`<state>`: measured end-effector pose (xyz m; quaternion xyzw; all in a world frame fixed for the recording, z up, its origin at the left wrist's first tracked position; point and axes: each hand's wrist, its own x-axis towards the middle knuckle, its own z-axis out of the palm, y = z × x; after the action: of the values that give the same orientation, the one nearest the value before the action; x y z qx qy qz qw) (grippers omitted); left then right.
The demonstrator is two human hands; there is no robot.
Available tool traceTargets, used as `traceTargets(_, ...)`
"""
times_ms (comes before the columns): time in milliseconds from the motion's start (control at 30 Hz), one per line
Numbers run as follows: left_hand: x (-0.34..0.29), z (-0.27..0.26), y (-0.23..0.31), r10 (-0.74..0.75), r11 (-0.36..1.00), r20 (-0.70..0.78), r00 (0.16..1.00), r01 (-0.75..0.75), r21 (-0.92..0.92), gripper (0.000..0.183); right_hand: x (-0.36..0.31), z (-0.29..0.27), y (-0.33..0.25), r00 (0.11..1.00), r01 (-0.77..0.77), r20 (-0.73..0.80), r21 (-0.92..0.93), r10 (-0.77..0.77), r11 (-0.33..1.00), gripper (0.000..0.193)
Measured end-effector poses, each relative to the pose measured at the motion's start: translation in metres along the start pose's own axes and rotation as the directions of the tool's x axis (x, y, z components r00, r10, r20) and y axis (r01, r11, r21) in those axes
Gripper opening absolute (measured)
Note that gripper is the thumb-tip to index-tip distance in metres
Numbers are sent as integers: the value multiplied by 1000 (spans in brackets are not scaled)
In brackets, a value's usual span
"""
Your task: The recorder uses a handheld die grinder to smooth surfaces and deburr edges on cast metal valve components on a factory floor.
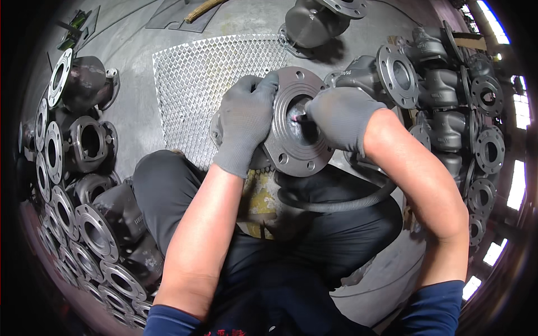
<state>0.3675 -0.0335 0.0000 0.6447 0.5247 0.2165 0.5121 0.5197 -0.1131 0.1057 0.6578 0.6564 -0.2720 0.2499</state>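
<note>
Between my knees stands a dark grey cast-metal valve body (291, 151), its round bolt-holed flange tilted up toward me. My gloved left hand (246, 115) grips it at the flange's left edge, thumb near the top. At the bore's right side, my gloved right hand (344, 117) is closed around a tool whose dark tip (301, 117) reaches into the opening. The glove hides most of that tool. A grey ribbed hose (342, 205) curves across my right thigh and passes behind my right forearm; its link to the tool is hidden.
Expanded-metal mesh (190, 84) lies under and beyond the valve body. Flanged castings (98, 232) are stacked at left, more castings (445, 89) at right. One casting (314, 25) stands at the far side. A yellowish stick (204, 10) lies on a flat plate at the back.
</note>
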Motion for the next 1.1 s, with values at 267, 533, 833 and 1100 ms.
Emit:
traceTargets(267, -2, 1, -4, 54, 998, -33, 998, -53, 31, 51, -10, -4, 0, 1000, 3, 21, 0, -3, 1000, 24)
traceTargets(533, -1, 4, -5, 5, 1000, -19, 1000, -5, -26, 49, -12, -6, -4, 1000, -11, 19, -47, 12, 999, 20)
traceTargets(833, -3, -1, 2, -42, 999, 36, 998, 43, -14, 53, -3, 11, -1, 996, 8, -94, -25, -11, 1000, 22)
traceTargets(1100, -8, -17, -17, 78, 997, 33, 996, -77, -23, 50, -43, 28, 2, 980, 61, -197, 264, -8, 963, 30)
